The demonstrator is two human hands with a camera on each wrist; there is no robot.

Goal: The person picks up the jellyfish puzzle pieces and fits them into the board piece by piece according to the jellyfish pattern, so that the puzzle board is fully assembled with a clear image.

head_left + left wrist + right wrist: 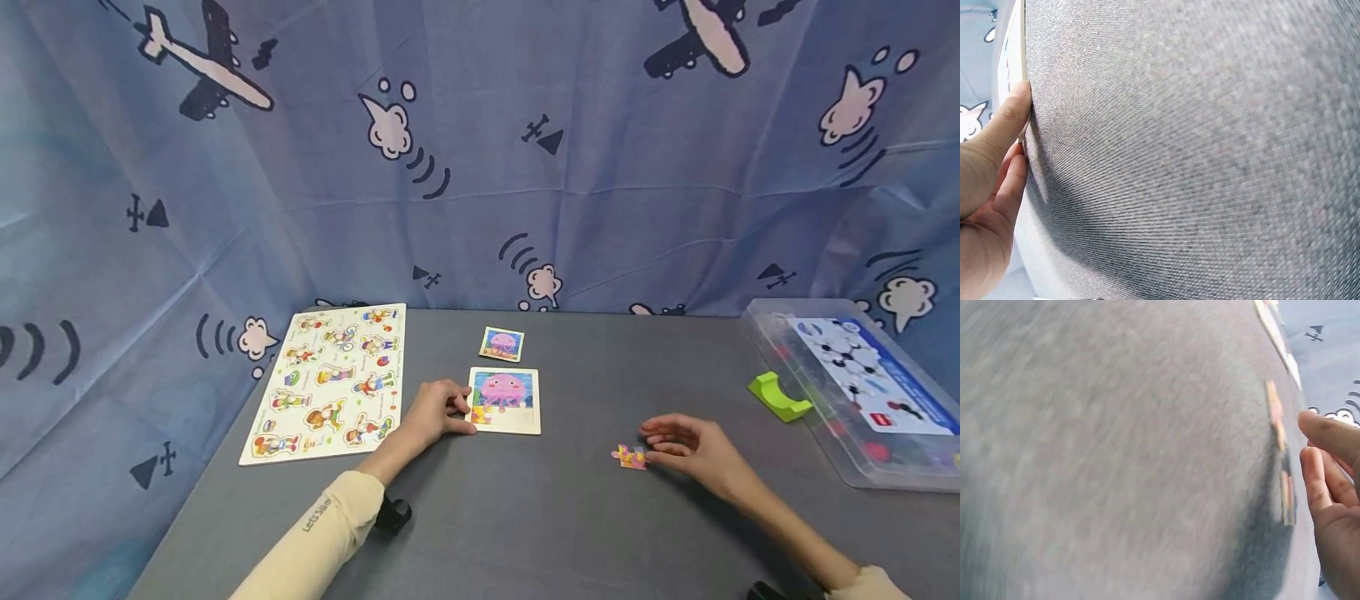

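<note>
A small jigsaw puzzle tray (pixel 529 424) lies flat, its pink jellyfish picture partly filled and its lower right showing bare board. My left hand (pixel 438 407) holds the tray's left edge between thumb and fingers; the left wrist view shows the thumb on the tray's edge (pixel 1023 37). To the right, a few jigsaw pieces (pixel 630 457) in yellow, pink and purple lie close together on the table. My right hand (pixel 693 450) hovers just beside them, fingers loosely bent, with nothing visible between thumb and fingertips. Behind the tray is a small jellyfish picture card (pixel 502 344).
A large wooden puzzle board (pixel 279 417) with several child figures lies at the left. On the right stand a green arch-shaped block (pixel 780 398) and a clear plastic box (pixel 836 454) with a printed label. A blue patterned curtain (pixel 480 167) hangs behind the grey table (pixel 540 525).
</note>
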